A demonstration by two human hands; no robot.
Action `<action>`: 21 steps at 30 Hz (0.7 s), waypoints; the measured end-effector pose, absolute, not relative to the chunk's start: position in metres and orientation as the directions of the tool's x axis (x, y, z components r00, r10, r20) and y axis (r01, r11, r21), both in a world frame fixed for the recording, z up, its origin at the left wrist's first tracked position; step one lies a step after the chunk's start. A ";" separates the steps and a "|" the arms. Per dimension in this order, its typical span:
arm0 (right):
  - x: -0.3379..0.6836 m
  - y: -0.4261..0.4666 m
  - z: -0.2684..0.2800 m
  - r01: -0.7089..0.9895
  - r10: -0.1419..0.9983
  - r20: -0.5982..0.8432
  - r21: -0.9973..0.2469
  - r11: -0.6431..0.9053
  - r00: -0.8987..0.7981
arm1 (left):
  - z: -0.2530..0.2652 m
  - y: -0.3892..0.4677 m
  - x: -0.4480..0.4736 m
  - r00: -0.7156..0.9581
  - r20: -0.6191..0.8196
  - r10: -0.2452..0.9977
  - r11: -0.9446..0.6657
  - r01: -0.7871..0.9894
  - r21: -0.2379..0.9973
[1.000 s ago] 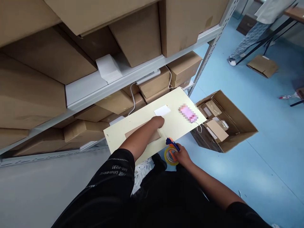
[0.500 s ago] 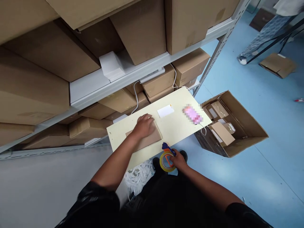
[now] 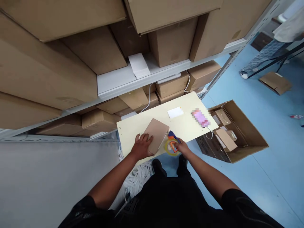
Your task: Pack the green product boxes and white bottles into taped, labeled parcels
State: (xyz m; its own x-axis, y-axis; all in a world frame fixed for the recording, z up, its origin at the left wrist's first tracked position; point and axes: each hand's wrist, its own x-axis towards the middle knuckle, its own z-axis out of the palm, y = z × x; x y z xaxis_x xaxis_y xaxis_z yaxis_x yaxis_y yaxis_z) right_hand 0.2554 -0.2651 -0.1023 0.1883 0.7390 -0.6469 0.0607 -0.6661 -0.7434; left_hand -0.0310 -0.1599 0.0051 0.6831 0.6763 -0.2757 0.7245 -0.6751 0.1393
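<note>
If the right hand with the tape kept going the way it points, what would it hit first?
The right hand holds the tape dispenser aimed up-left across the board. Most likely it would meet the near edge of the flat brown box under the left hand, though depth is unclear.

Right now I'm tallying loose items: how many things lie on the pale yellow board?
4: a flat brown cardboard parcel under the left hand, a yellow tape dispenser in the right hand, a white card, a pink blurred item.
</note>
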 end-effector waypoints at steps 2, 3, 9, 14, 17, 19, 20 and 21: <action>0.269 -0.232 -0.101 0.081 0.752 -0.637 -0.752 -0.654 0.169 | -0.004 -0.177 -0.013 0.598 -0.221 0.771 -0.580 0.802 0.143; 0.275 -0.217 -0.101 0.089 0.758 -0.633 -0.755 -0.649 0.157 | -0.009 -0.183 -0.005 0.545 -0.202 0.814 -0.523 0.838 0.153; 0.297 -0.191 -0.095 0.120 0.781 -0.616 -0.771 -0.625 0.108 | -0.018 -0.190 0.019 0.403 -0.186 0.896 -0.365 0.907 0.209; 0.284 -0.271 -0.095 0.042 0.766 -0.635 -0.766 -0.641 0.101 | -0.013 -0.188 0.017 0.402 -0.195 0.895 -0.358 0.906 0.227; 0.256 -0.329 -0.100 -0.012 0.732 -0.677 -0.735 -0.678 0.078 | -0.014 -0.189 0.024 0.369 -0.185 0.911 -0.324 0.917 0.233; 0.234 -0.353 -0.102 -0.025 0.754 -0.656 -0.755 -0.656 0.038 | -0.015 -0.193 0.034 0.307 -0.185 0.933 -0.259 0.935 0.242; 0.224 -0.358 -0.103 -0.035 0.764 -0.644 -0.765 -0.643 0.025 | -0.016 -0.196 0.040 0.266 -0.190 0.945 -0.214 0.943 0.254; 0.216 -0.358 -0.103 -0.051 0.772 -0.635 -0.772 -0.633 0.026 | -0.017 -0.201 0.045 0.223 -0.198 0.954 -0.165 0.948 0.271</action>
